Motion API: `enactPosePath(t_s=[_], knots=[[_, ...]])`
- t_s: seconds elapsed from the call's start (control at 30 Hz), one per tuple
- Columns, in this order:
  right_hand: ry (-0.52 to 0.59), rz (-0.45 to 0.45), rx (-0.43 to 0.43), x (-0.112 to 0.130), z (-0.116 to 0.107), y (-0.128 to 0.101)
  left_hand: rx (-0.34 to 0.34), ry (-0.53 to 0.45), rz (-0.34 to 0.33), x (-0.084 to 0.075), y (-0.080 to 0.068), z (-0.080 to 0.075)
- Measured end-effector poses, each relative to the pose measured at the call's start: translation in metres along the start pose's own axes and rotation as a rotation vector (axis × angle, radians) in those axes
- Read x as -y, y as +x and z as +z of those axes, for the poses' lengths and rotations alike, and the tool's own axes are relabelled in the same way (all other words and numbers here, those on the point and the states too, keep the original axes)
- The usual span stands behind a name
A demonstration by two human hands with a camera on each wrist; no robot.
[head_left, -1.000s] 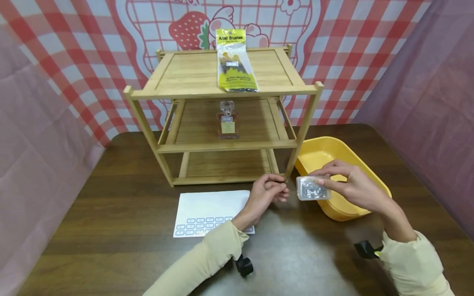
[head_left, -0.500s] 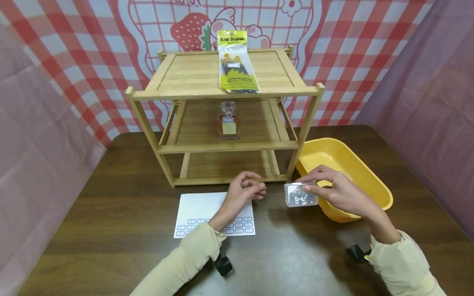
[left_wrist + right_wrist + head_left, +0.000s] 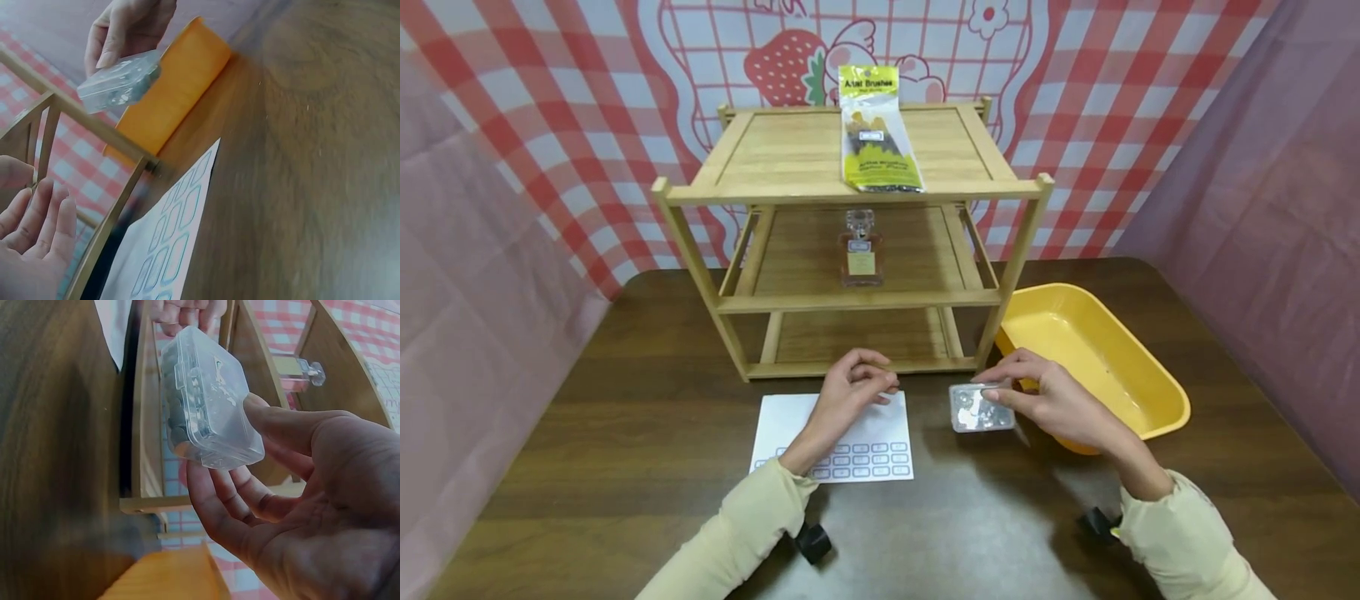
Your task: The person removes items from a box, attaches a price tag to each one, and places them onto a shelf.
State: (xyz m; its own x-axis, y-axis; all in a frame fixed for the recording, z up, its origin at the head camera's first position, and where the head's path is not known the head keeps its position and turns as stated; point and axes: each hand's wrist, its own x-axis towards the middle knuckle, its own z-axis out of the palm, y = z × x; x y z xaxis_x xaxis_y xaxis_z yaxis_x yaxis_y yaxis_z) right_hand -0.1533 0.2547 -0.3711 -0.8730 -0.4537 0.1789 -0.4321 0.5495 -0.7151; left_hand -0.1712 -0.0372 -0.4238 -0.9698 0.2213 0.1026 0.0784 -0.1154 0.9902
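My right hand (image 3: 1048, 398) pinches a small clear plastic box (image 3: 981, 408) between thumb and fingers, above the table in front of the yellow tub. Small grey, shiny pieces show through its walls, and the right wrist view shows the box (image 3: 209, 400) with its hinged lid closed. My left hand (image 3: 842, 398) is held over a white label sheet (image 3: 782, 412), fingers loosely bent and thumb near the index fingertip, with nothing visible in its grasp. In the left wrist view, the left hand (image 3: 37, 231) is apart from the box (image 3: 122, 81).
A three-tier wooden rack (image 3: 850, 302) stands behind the hands. On its top lies a bag of artist brushes (image 3: 880, 150); a glass perfume bottle (image 3: 861, 254) stands on the middle shelf. The yellow tub (image 3: 1105, 358) sits right of the rack. Checked cloth (image 3: 1112, 108) hangs behind.
Both hands have moved left: the right brings the plastic box away from over the yellow tub, and the left has shifted from the rack's right foot to over the label sheet.
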Motion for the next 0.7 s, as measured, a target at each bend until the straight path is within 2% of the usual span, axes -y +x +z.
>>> enactPosePath(t_s=[0.3,0.7], knots=[[0.015,0.037,0.0,0.0,0.011,0.005,-0.024,0.087,0.036,-0.007,-0.006,-0.023],[-0.005,0.018,-0.021,-0.009,0.026,0.014,-0.037,0.252,0.065,-0.016,-0.014,-0.053]])
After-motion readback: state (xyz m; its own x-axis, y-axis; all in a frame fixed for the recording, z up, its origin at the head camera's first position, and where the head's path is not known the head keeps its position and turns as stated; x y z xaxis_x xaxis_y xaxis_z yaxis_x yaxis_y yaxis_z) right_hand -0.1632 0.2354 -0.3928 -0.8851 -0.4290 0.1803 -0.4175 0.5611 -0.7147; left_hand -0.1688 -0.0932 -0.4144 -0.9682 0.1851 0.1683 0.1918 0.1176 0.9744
